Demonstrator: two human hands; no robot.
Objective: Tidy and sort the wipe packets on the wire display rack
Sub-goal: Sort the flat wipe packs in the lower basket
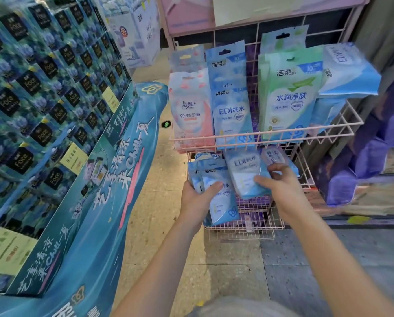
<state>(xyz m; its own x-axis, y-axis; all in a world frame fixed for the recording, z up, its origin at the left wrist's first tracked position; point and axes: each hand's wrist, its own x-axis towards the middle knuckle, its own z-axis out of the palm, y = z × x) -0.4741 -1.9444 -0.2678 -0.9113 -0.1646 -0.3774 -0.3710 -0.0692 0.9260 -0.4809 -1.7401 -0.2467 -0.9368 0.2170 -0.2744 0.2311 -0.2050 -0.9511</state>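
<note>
Blue wipe packet [244,175] upright, top tilted left

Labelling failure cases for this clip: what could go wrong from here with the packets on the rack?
1. The left hand grips several blue packets fanned out at once; one could slip to the floor while the right hand handles its EDI packet.
2. The loose blue packet at the upper basket's right end lies askew on top of others; jolting the wire rack may tip it out.
</note>
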